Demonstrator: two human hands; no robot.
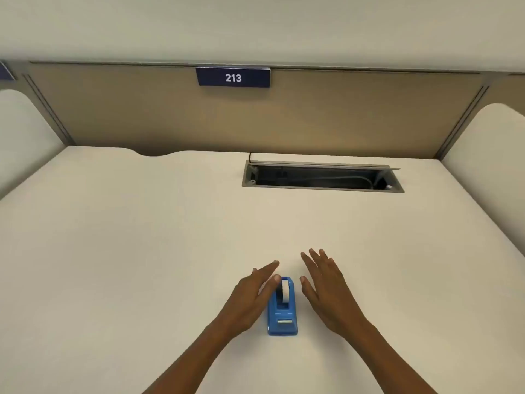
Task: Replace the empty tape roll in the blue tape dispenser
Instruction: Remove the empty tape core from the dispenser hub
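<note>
Between the two bare hands, on the pale cream counter (142, 237), a small blue plastic tape dispenser (282, 311) is seen standing upright, with a white roll (285, 291) seated in its cradle and the cutter end turned toward the person. The left hand (251, 297) is held flat and spread just beside the dispenser's left wall, its thumb close to or touching the top of the roll; contact cannot be confirmed. The right hand (326, 285) is held open a little apart on the other side, fingers extended. Nothing is enclosed by either grip. How much tape is left on the white roll cannot be told, and no spare roll is seen anywhere on the counter.

The step in hand is judged to be the first taking hold of the dispenser. It would be done well if the blue body were pinned low on its sides by one grip, so that it is kept from sliding on the smooth surface, while the roll is pinched by its edges with the other and lifted straight up out of the cradle. The serrated cutter nearest the wrists should be avoided.

Beyond both grips, an open grey cable hatch (322, 177) is set into the counter, and a dark blue sign reading 213 (233, 77) is fixed to the tan partition (113, 109).
</note>
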